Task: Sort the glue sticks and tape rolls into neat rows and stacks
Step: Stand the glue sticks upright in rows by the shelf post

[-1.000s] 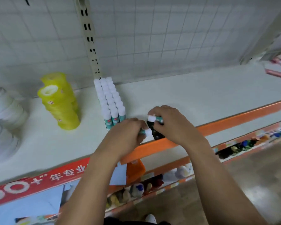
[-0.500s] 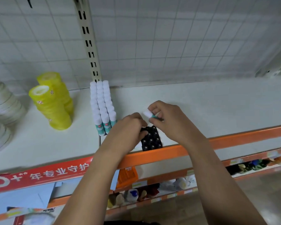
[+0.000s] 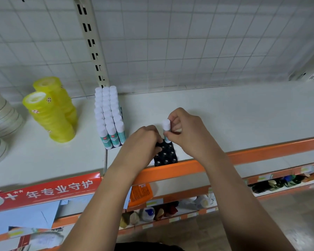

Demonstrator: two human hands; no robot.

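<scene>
We see a white shelf [image 3: 225, 113], orange lip [image 3: 261, 151], grid wall [image 3: 170, 42]. Right fingers [image 3: 177, 117] pinch glue stick [image 3: 166, 125] upright over black tray [image 3: 168, 154] at shelf front. Left fingers [image 3: 152, 130] curled at tray corner; can't tell grip. Glue rows [image 3: 108, 113], tape stacks [image 3: 51, 113] to the left.

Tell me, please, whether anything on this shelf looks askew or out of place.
The two yellow tape stacks lean instead of standing straight, though the wide lens may exaggerate it. The black tray sits at the shelf's front edge, apart from the rows. The glue stick rows look neat; the right hand holds another glue stick.
</scene>
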